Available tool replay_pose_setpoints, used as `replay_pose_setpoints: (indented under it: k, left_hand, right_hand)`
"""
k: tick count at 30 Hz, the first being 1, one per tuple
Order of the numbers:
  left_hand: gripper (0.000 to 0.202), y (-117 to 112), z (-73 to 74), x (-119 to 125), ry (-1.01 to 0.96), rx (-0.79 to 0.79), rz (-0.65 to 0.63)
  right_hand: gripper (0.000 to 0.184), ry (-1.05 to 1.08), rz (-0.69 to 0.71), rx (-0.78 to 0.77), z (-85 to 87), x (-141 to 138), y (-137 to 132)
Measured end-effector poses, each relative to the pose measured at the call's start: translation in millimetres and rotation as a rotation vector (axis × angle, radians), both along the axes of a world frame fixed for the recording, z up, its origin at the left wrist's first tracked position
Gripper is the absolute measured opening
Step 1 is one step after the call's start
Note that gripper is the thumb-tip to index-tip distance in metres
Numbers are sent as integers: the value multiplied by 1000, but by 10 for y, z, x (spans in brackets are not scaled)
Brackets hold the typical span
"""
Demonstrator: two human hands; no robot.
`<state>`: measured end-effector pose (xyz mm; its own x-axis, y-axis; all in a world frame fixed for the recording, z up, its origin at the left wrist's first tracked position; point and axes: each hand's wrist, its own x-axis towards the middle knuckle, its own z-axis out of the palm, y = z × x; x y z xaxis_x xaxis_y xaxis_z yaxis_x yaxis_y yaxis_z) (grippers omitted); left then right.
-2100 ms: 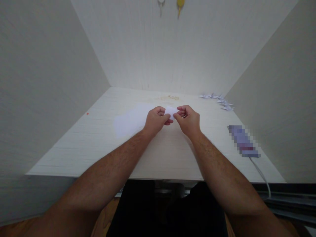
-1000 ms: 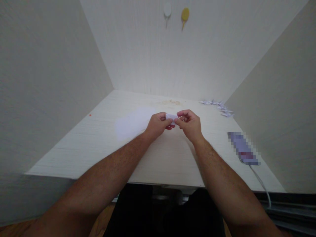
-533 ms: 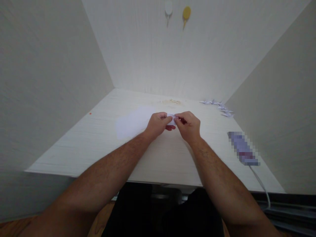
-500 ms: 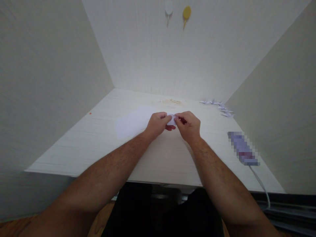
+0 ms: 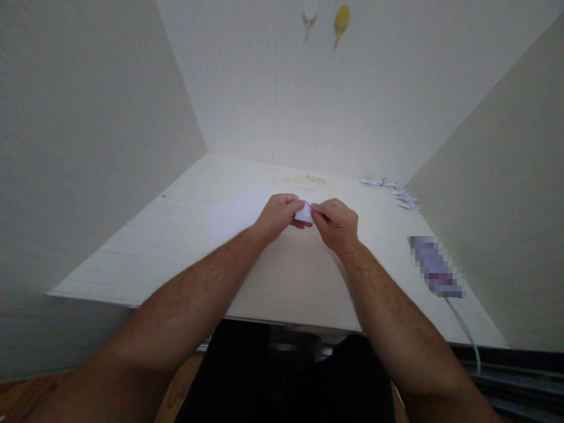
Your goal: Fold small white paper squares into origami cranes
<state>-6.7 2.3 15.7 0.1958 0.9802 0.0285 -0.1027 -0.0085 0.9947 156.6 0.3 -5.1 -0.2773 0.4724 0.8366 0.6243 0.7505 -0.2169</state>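
A small folded piece of white paper [image 5: 304,212] is held just above the middle of the table. My left hand [image 5: 282,214] is closed on its left side, thumb on top and fingers underneath. At the paper's right edge, my right hand [image 5: 337,223] pinches it between thumb and forefinger. The exact folds are too small to make out. To the left of my hands, a pale white patch, perhaps sheets of paper [image 5: 231,214], lies on the table.
Several folded white paper figures [image 5: 392,189] stand in a row at the back right corner. A pixelated device [image 5: 435,267] with a white cable [image 5: 465,332] lies on the right. White walls enclose the table [image 5: 291,282]; two hooks, one yellow [image 5: 342,19], hang on the back wall.
My right hand's fingers have shifted slightly to the paper's edge, and more of the paper shows between my hands. The whole view has moved a little.
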Motion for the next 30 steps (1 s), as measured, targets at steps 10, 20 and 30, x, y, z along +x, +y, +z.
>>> replay_pose_setpoints:
  k: [10, 20, 30]
  left_hand:
    - [14, 34, 21, -55, -53, -67, -53]
    - [15, 36, 63, -59, -23, -123, 14]
    - [14, 47, 43, -62, -21, -102, 14]
  right_hand:
    - [17, -137, -30, 31, 27, 25, -8]
    - [20, -246, 24, -63, 38, -4, -27]
    - [20, -186, 77, -97, 10, -10, -11]
